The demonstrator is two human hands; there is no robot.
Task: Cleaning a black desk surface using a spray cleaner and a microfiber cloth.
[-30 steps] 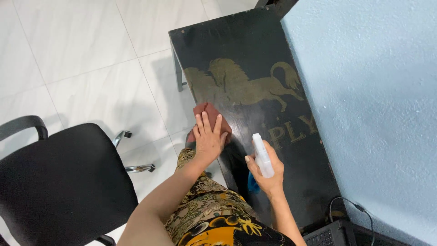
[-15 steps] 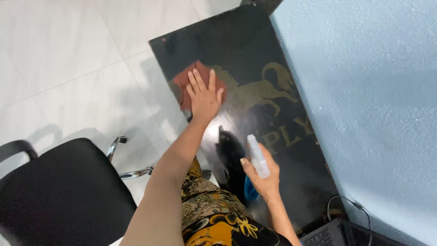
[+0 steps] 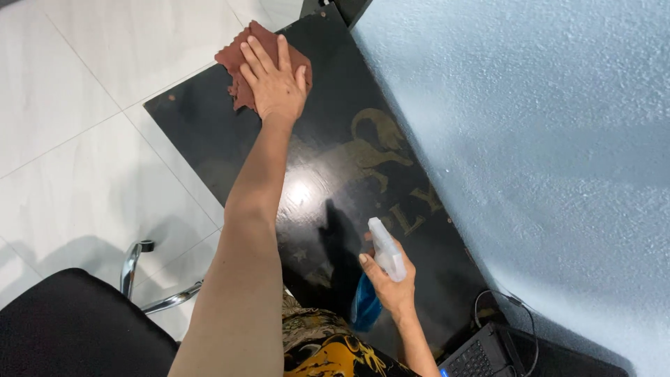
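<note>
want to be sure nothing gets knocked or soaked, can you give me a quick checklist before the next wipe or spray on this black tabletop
1. Cloth under the left hand: ok, the palm lies flat on it at the far end of the black tabletop.
2. Spray bottle gripped: ok, the right hand wraps it, thumb on the neck.
3. Nozzle aimed at the tabletop: cannot tell.
4. Laptop away from spray: not ok, it sits open close to the bottle.
5. Cable off the wiping path: ok, it lies by the wall.
6. Chair out of the arm's way: ok.
</note>
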